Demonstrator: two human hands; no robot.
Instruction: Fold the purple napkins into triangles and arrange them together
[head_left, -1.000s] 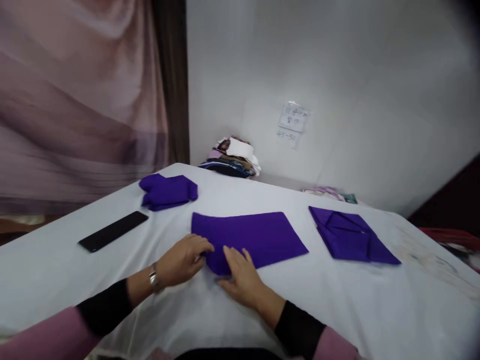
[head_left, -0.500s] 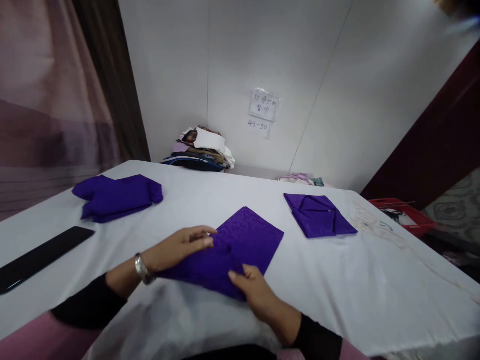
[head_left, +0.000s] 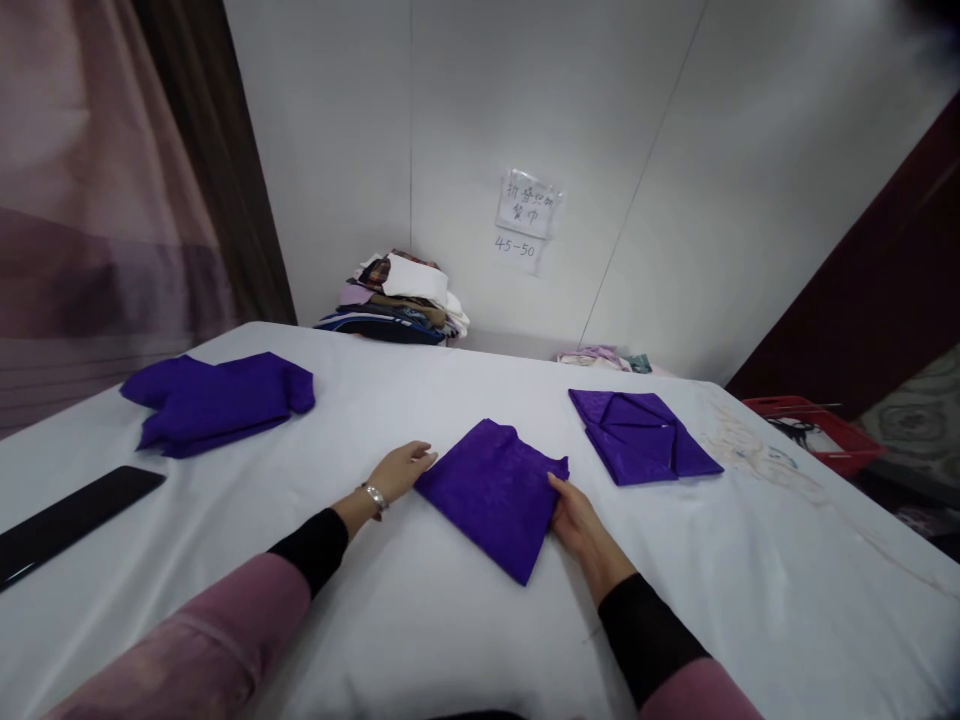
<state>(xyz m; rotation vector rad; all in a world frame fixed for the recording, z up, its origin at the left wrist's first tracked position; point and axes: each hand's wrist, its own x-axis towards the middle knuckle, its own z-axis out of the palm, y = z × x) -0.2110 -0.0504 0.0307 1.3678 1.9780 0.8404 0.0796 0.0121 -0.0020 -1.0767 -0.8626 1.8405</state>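
A purple patterned cloth napkin [head_left: 495, 495], folded to a roughly square shape, lies cornerwise on the table in front of me. At its right corner my right hand [head_left: 574, 515] has the edge between thumb and fingers, and the cloth lifts and puckers there. My left hand [head_left: 397, 472], with a silver bracelet at the wrist, is beside the left corner. Its fingers are loosely stretched out and grip nothing that I can see. To the right lies another purple napkin [head_left: 637, 440], folded with flaps tucked into its middle.
Loosely bunched purple cloth [head_left: 217, 400] lies at the left, behind a long black glossy object [head_left: 75, 520]. Along the wall stand a pile of clothes [head_left: 401, 300] and a smaller cloth stack [head_left: 600, 358]. A red basket [head_left: 817, 435] sits beyond the white table's [head_left: 750, 600] right edge.
The front part of the middle napkin has been turned up over the rest. My right hand has moved right and away from me with its edge; my left hand has come off the cloth.
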